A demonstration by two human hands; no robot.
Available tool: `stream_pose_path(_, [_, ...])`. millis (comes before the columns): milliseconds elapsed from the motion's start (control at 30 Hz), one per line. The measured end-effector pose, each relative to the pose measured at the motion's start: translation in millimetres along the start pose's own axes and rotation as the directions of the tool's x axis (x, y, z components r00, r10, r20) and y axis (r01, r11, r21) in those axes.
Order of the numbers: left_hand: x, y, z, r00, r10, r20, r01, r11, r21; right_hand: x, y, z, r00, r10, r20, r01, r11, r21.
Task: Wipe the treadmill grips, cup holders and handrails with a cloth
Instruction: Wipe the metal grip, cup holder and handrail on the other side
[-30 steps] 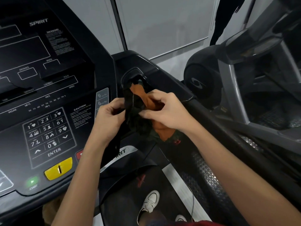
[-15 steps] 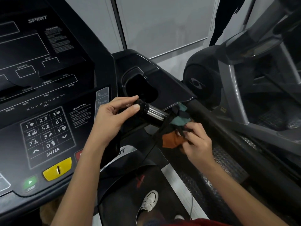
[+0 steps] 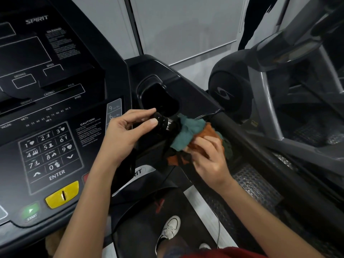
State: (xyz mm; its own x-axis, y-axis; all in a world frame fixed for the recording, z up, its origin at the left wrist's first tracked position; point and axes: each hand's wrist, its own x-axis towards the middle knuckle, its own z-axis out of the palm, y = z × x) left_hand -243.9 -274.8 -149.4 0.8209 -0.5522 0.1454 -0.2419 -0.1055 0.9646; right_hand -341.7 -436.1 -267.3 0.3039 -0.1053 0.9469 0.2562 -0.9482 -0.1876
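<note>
A black pulse grip (image 3: pixel 161 121) with a chrome band juts out below the console's right cup holder (image 3: pixel 158 98). My left hand (image 3: pixel 128 133) pinches the grip's black end cap between thumb and fingers. My right hand (image 3: pixel 208 159) holds a patchwork cloth (image 3: pixel 188 135) of teal, orange and black, wrapped over the grip's right part, which it hides. The black handrail (image 3: pixel 260 146) runs down to the right from beside the cup holder.
The treadmill console (image 3: pixel 54 146) with keypad, yellow stop button (image 3: pixel 62 194) and green start button fills the left. A neighbouring grey machine (image 3: pixel 270 90) stands at the right. The treadmill belt and my white shoe (image 3: pixel 170 229) show below.
The cloth came out of the cup holder. My right hand first dropped low with it, then rose and wrapped it over the grip's chrome section. My left hand took hold of the grip's end.
</note>
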Motion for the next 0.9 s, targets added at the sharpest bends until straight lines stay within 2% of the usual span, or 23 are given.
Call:
stream_pose_path(133, [0,1,0,1.000,0.006,0.008,-0.006,1.000,-0.003,-19,10,-19,0.990,0.110,0.091,-0.115,0.992,0.047])
stream_pose_path(300, [1,0,0,1.000,0.007,-0.004,-0.007,1.000,0.012,4,-5,-6,0.982,0.141,0.129,-0.150,0.987,0.062])
stream_pose_path(433, [1,1,1,1.000,0.029,-0.007,-0.029,0.999,0.018,47,-19,10,0.928,0.263,0.263,-0.313,0.934,0.170])
stream_pose_path(500, [0,2,1,1.000,0.026,0.001,-0.026,1.000,0.012,61,-9,7,0.851,0.329,0.409,-0.465,0.834,0.297])
stream_pose_path(567, [-1,2,0,1.000,0.006,0.001,-0.006,1.000,0.020,70,7,2,0.714,0.388,0.583,-0.654,0.666,0.359])
stream_pose_path(667, [-2,3,0,1.000,-0.001,0.004,0.000,0.999,0.032,72,30,-2,0.461,0.451,0.764,-0.867,0.413,0.280])
stream_pose_path(733, [-2,4,0,1.000,-0.005,0.006,0.005,1.000,0.025,68,42,-6,0.353,0.455,0.818,-0.920,0.328,0.214])
stream_pose_path(800, [-1,4,0,1.000,-0.006,0.004,0.006,1.000,0.020,63,52,-13,0.344,0.428,0.836,-0.921,0.328,0.211])
stream_pose_path(900, [-1,3,0,1.000,-0.008,0.004,0.008,1.000,0.017,64,56,-25,0.406,0.389,0.827,-0.894,0.358,0.270])
